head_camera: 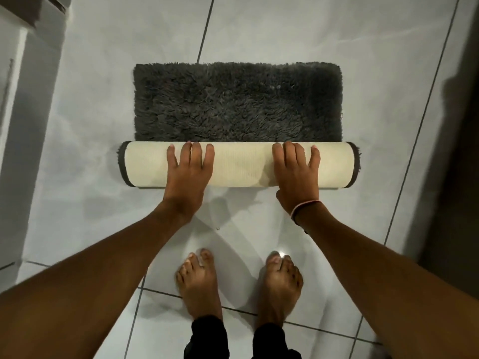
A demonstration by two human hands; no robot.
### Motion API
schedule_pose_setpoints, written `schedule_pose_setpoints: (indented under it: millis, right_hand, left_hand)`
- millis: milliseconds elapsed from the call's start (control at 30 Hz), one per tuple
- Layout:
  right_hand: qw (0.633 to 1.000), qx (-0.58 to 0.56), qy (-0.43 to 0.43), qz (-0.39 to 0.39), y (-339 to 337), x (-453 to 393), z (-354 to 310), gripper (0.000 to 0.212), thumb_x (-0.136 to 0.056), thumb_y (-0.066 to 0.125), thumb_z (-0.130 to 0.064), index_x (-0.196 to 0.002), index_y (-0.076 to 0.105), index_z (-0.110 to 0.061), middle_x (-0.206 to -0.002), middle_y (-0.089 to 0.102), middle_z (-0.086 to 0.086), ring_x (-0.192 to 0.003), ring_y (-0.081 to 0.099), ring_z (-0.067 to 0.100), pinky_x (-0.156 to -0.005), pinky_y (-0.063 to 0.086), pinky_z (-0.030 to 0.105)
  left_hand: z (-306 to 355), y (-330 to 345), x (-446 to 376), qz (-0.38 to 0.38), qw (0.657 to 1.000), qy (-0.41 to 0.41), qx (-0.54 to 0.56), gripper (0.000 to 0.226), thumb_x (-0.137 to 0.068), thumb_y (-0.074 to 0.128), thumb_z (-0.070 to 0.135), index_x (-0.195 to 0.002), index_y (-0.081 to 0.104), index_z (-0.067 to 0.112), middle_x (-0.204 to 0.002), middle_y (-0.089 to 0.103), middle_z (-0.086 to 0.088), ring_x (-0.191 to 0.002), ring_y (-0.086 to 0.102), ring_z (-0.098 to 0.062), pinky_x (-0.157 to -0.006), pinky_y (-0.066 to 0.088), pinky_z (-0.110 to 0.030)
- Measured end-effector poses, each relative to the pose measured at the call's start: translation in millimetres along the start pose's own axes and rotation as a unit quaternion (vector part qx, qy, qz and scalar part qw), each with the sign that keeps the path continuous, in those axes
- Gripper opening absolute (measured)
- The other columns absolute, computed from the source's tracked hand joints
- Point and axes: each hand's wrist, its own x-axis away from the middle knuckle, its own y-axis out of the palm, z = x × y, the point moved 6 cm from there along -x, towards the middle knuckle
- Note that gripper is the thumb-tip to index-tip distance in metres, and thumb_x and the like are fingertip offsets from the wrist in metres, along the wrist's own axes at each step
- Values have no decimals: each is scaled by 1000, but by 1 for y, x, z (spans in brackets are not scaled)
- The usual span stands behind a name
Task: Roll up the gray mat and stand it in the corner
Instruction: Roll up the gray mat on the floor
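Note:
A shaggy dark gray mat [237,102] lies on the white tiled floor, partly rolled. Its near part forms a roll [241,164] with the cream backing outward, lying across the view. My left hand [188,172] rests palm-down on the roll's left half, fingers spread over the top. On the right half, my right hand [296,173] presses the same way, a thin band around its wrist. The far part of the mat stays flat on the floor.
My bare feet [199,281] stand on the tiles just behind the roll. A white cabinet or door [15,112] runs along the left edge. A dark wall or door [456,125] closes the right side. Tile floor [103,177] surrounds the mat.

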Motion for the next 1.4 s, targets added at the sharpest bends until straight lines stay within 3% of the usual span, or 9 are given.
schedule_pose_setpoints:
  millis: [200,333,567,700,833,1000,1100,1200,1400]
  right_hand:
    - [1000,-25,7,7,3,40,-3,74,-73,78,-13,-138,41,-11,-131,52,16,-116,49,39,-108,35,66]
    - [997,-39,10,-71,16,80,-21,83,-72,81,-19,-143,37,-14,-136,51,14,-123,47,38,-109,34,65]
    - [981,-52,-34,-187,29,120,-39,90,-82,75,-30,-152,20,-18,-150,42,9,-137,39,33,-121,17,62]
    - [993,-5,-83,-84,-6,96,-23,94,-80,75,-14,-157,21,-17,-156,40,17,-139,44,34,-119,27,60]
    - [992,-25,-112,48,-33,82,-8,75,-81,68,-11,-149,37,-10,-146,51,21,-132,51,39,-114,37,60]
    - [996,-10,-81,-36,-27,49,-4,102,-82,69,-59,-155,21,-8,-157,34,24,-144,34,41,-118,28,63]
    - [998,-12,-47,-30,-23,27,-9,108,-77,80,-45,-155,17,-7,-157,31,27,-145,30,43,-119,25,64]
    - [1000,-14,-8,-7,-18,15,-12,89,-77,80,-23,-147,28,-7,-145,43,24,-133,41,42,-114,30,63]
    - [999,-32,8,2,-9,43,-21,79,-72,77,-13,-139,37,-8,-131,53,21,-118,50,40,-110,35,61]
  left_hand:
    - [5,3,33,-23,999,27,-1,98,-71,82,20,-148,23,9,-143,45,-23,-131,45,-39,-114,35,-61]
    - [9,11,60,-56,997,43,11,98,-66,87,18,-149,35,12,-141,53,-20,-128,52,-38,-115,37,-59]
    - [7,30,101,-151,982,55,94,86,-84,74,22,-156,27,19,-153,43,-12,-142,39,-32,-125,17,-54]
    - [-13,2,65,-95,987,61,118,91,-85,75,15,-158,21,24,-163,26,-16,-152,23,-31,-127,10,-57]
    - [-30,-43,40,73,989,33,126,64,-96,64,23,-153,35,19,-156,39,-24,-146,37,-37,-122,25,-59]
    - [-10,-27,17,-45,995,76,54,123,-74,70,69,-159,1,15,-164,18,-22,-153,17,-38,-123,15,-64]
    - [-6,-25,-1,-25,998,53,5,132,-66,85,56,-158,1,11,-159,24,-24,-149,23,-40,-121,18,-66]
    - [-3,-24,-11,-17,997,42,-57,113,-73,84,39,-154,9,11,-150,36,-22,-139,37,-38,-118,27,-63]
    - [10,-13,30,-44,998,39,-38,104,-74,81,36,-149,13,15,-138,42,-17,-123,45,-34,-114,33,-60]
